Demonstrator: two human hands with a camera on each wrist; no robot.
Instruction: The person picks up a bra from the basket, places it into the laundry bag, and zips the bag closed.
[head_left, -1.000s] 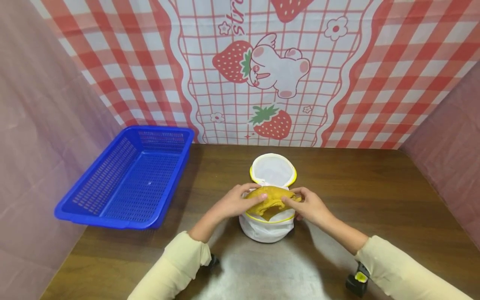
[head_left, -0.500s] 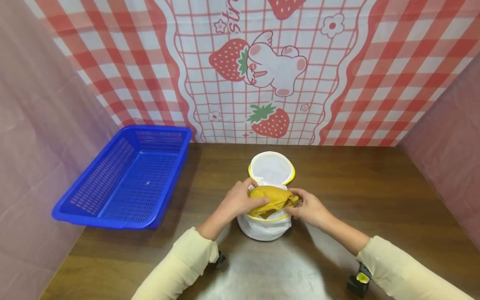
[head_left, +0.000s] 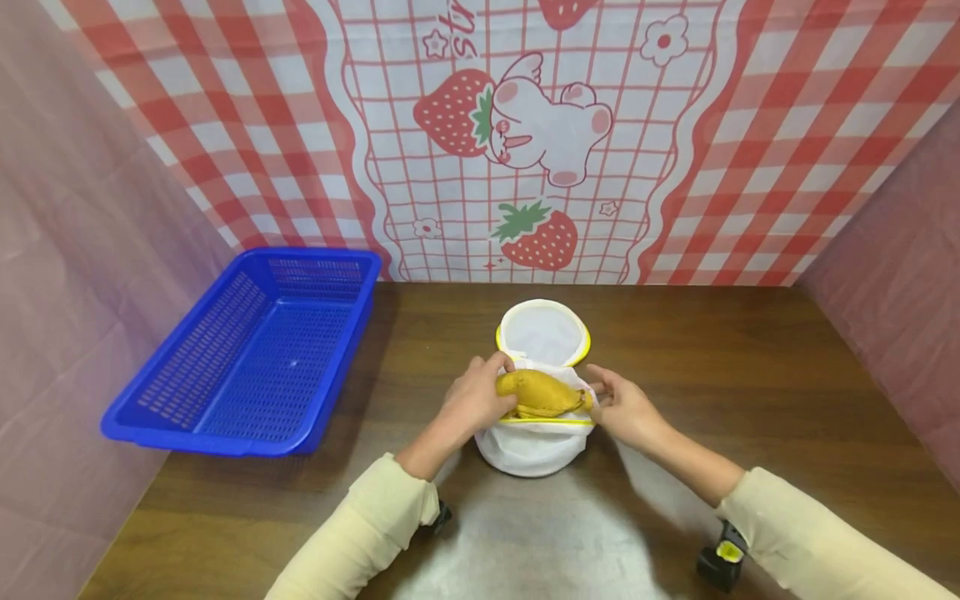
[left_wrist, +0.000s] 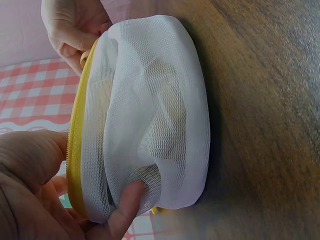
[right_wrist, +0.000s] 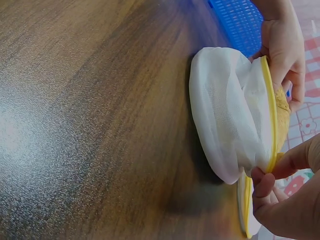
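Note:
A white mesh laundry bag (head_left: 531, 451) with a yellow zipper rim stands on the table, its round lid (head_left: 543, 332) folded back. A folded mustard-yellow bra (head_left: 546, 393) bulges out of the mouth, its lower part inside the bag. At the left side, my left hand (head_left: 478, 395) holds the bag's edge with the thumb by the bra; in the left wrist view a finger (left_wrist: 131, 200) presses the mesh wall. My right hand (head_left: 628, 408) pinches the rim at the right end, where thumb and fingers meet at the zipper in the right wrist view.
A blue plastic basket (head_left: 321, 442) with slotted walls stands at the left of the brown wooden table (head_left: 697, 358). A red-and-white strawberry-print cloth (head_left: 420, 183) hangs behind, with pink cloth at both sides.
The bra sits lower and flatter in the bag, and the front rim has come up against it. My right hand has gone from the bra's end to the bag's rim.

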